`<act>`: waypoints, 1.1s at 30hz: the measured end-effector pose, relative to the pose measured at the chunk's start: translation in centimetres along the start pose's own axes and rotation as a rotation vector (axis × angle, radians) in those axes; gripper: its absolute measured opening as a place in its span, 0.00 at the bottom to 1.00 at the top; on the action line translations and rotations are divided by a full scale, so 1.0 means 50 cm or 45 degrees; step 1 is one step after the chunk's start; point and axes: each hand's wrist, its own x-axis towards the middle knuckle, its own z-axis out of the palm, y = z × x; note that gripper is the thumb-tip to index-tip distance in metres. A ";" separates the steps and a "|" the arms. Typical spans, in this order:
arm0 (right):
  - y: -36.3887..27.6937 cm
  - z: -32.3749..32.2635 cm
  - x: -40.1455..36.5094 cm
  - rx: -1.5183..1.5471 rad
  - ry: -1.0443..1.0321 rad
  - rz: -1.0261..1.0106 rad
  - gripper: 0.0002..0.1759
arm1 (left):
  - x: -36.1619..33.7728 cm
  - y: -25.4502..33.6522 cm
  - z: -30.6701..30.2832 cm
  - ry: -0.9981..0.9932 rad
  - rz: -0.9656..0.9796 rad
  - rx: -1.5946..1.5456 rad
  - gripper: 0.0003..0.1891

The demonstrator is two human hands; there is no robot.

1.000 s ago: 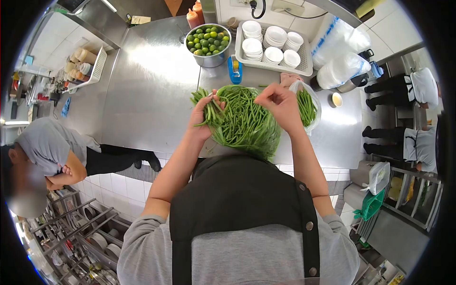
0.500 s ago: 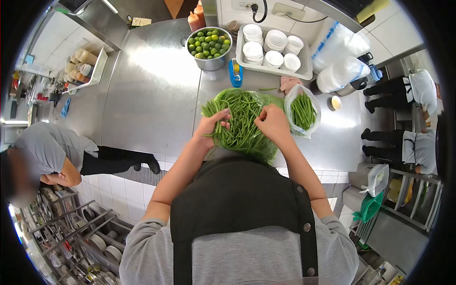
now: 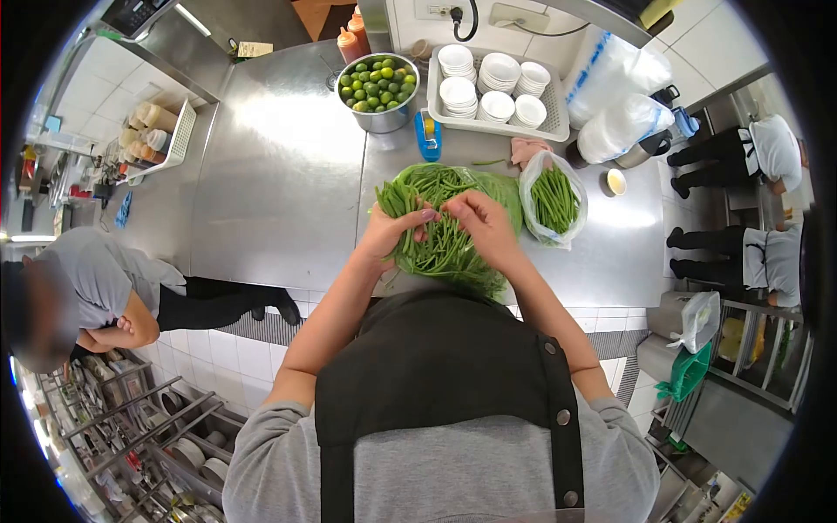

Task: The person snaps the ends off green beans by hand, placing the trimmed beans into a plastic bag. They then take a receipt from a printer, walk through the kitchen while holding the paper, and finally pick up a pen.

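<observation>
My left hand point(image 3: 388, 234) is closed around a bunch of green beans, whose ends stick out past the fingers at the upper left. Just to its right, my right hand point(image 3: 486, 228) has its fingertips pinched together close to the left thumb; what they hold, if anything, is too small to make out. Both hands are over a large heap of green beans point(image 3: 443, 254) lying in an opened clear plastic bag point(image 3: 499, 193). Beside it on the right stands a smaller plastic bag point(image 3: 577, 222) with beans lined up inside.
On the steel counter point(image 3: 279, 192) are a metal pot point(image 3: 381, 119) of limes, a blue tape dispenser point(image 3: 428, 138), a white basket point(image 3: 558, 126) of stacked cups, a pink cloth point(image 3: 527, 151) and a small cup point(image 3: 615, 182). A person point(image 3: 113, 279) stands at left; two others are at right.
My right hand has moved left, closer to my left hand. The left hand keeps its hold on the beans. The view has shifted slightly.
</observation>
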 end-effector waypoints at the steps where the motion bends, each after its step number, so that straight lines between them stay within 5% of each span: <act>1: -0.003 -0.005 0.006 0.176 -0.011 0.036 0.10 | -0.005 0.004 -0.002 -0.037 -0.008 0.000 0.09; 4: -0.024 -0.001 0.015 0.484 -0.062 0.061 0.09 | -0.023 0.019 0.001 -0.080 -0.072 0.068 0.09; 7: -0.006 0.013 0.025 0.274 0.001 -0.088 0.06 | -0.026 0.009 0.002 -0.088 -0.054 0.046 0.09; 10: -0.019 0.017 0.028 -0.390 0.142 -0.504 0.04 | -0.017 -0.012 -0.003 -0.028 -0.044 -0.075 0.10; 16: 0.060 0.037 0.073 -0.789 0.400 -0.799 0.06 | -0.016 -0.021 -0.001 0.034 -0.116 -0.144 0.09; 22: 0.083 -0.008 0.057 -0.984 -0.002 -0.254 0.16 | -0.025 -0.004 0.004 0.116 -0.001 -0.238 0.07; 28: 0.014 0.006 0.023 -0.313 -0.177 -0.343 0.15 | -0.004 0.028 -0.024 0.170 0.069 -0.372 0.07; 33: -0.043 0.040 0.004 -0.182 -0.217 -0.310 0.13 | 0.005 0.032 -0.018 0.212 0.185 -0.345 0.10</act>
